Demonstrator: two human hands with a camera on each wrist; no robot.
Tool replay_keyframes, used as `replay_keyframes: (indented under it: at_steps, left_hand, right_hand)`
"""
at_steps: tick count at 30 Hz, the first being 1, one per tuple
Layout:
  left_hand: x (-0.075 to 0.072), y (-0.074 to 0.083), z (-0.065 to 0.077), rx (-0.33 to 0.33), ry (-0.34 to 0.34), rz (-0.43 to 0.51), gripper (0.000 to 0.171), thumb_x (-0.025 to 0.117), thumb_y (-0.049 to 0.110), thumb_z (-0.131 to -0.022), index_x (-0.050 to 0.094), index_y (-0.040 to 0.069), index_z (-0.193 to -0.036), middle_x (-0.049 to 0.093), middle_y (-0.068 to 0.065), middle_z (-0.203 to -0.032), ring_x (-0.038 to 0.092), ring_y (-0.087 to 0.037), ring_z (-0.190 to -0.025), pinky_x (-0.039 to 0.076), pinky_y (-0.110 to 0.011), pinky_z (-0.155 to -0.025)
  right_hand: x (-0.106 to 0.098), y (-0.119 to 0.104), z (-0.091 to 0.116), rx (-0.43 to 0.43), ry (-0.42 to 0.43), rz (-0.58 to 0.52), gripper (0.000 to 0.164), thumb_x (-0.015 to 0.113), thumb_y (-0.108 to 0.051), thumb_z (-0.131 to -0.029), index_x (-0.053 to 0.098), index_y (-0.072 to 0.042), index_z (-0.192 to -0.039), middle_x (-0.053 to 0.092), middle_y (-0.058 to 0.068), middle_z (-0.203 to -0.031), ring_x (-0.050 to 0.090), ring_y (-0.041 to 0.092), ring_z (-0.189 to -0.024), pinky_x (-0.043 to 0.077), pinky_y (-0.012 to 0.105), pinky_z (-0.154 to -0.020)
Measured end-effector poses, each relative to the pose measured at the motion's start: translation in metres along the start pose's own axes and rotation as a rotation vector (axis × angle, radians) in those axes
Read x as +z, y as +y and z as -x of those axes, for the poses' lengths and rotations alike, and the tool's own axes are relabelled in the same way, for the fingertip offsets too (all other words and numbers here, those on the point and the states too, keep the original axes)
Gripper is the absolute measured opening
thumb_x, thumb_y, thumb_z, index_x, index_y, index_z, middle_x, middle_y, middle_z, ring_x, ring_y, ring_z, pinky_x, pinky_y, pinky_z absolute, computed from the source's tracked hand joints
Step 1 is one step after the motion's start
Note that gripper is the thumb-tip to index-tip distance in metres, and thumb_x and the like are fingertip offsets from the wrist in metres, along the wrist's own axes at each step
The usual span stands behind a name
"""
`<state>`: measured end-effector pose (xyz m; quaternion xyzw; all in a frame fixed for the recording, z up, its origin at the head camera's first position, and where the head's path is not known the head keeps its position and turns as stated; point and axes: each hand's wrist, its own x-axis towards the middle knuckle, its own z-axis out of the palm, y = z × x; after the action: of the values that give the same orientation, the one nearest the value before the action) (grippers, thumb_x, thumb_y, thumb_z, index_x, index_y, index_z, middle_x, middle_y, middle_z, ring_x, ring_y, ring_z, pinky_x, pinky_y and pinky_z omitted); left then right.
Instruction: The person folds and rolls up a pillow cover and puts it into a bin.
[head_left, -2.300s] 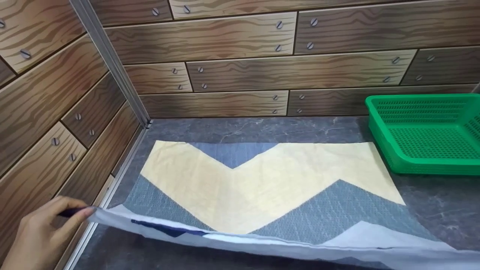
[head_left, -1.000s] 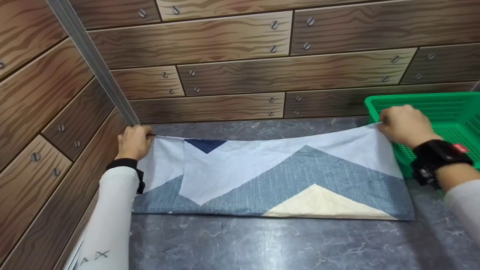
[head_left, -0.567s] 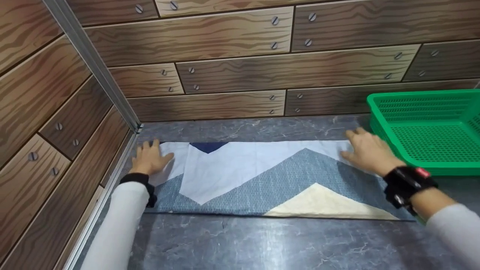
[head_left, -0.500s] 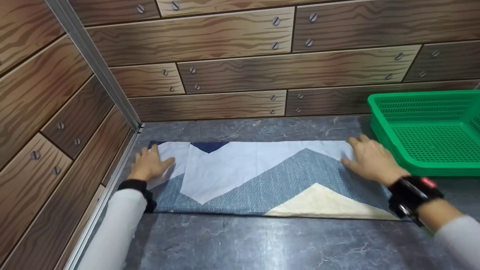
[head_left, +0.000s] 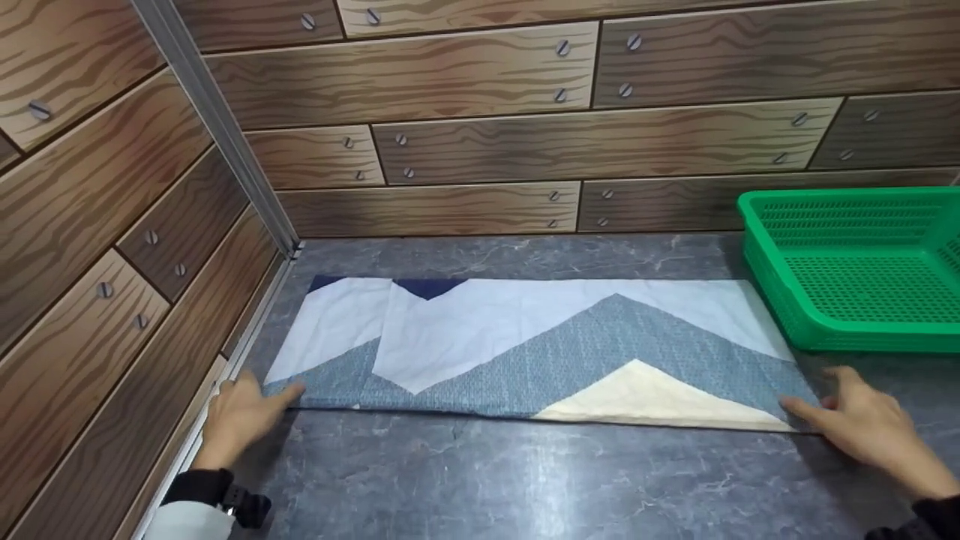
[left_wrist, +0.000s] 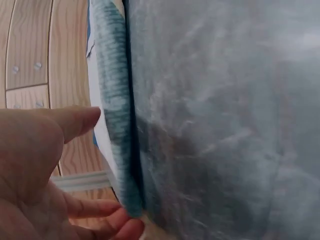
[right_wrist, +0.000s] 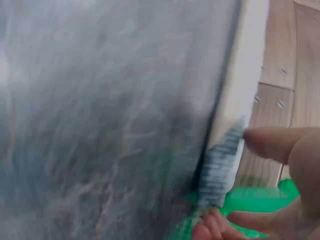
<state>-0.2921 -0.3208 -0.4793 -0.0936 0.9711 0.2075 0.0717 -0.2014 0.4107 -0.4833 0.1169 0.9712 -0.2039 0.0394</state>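
A folded patterned cloth (head_left: 510,345) in white, blue-grey, cream and navy zigzags lies flat as a long strip on the dark marbled surface. My left hand (head_left: 240,416) is at its near left corner, thumb apart from the fingers. In the left wrist view, the left fingertips (left_wrist: 127,225) are right at the cloth's folded corner, with the thumb over its edge. At the near right corner is my right hand (head_left: 862,420), its thumb pointing in over the cloth. The right wrist view shows the right fingertips (right_wrist: 212,225) at the end of the folded edge.
A green perforated plastic basket (head_left: 847,334) stands at the back right, close to the cloth's right end. Wood-patterned walls (head_left: 480,150) rise behind and at left, joined by a metal strip (head_left: 225,127). Marbled surface (head_left: 525,480) shows in front of the cloth.
The cloth's near part was folded over toward the back and laid down by both hands. They then let go of the far edge and came back to the near corners.
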Motion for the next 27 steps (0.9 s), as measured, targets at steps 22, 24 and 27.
replay_keyframes:
  at_steps: [22,24,27]
  left_hand:
    - [0.007,-0.05,0.015,-0.046,0.253,0.438,0.015,0.067,0.012,-0.098,0.062,-0.002,-0.097,0.062,-0.024,-0.123,0.056,-0.031,-0.112,0.043,-0.033,-0.083]
    - [0.006,-0.053,0.018,-0.067,0.249,0.441,0.012,0.068,0.009,-0.095,0.065,-0.001,-0.09,0.063,-0.024,-0.123,0.055,-0.03,-0.109,0.041,-0.032,-0.081]
    - [0.002,-0.055,0.022,-0.061,0.22,0.363,0.013,0.068,0.009,-0.089,0.064,0.003,-0.079,0.067,-0.021,-0.11,0.057,-0.03,-0.099,0.041,-0.034,-0.076]
  right_hand:
    - [0.01,0.03,0.034,-0.075,0.248,-0.176,0.016,0.075,-0.015,-0.096,0.068,-0.004,-0.087,0.062,0.02,-0.096,0.048,-0.01,-0.075,0.042,0.021,-0.063]
    - [0.015,0.036,0.041,-0.094,0.285,-0.221,0.015,0.079,-0.008,-0.091,0.068,-0.005,-0.081,0.06,0.012,-0.092,0.042,-0.017,-0.074,0.041,0.013,-0.06]
    - [0.024,0.049,0.052,-0.211,0.319,-0.32,0.025,0.082,0.007,-0.077,0.066,-0.011,-0.072,0.058,-0.005,-0.083,0.042,-0.014,-0.074,0.038,0.009,-0.061]
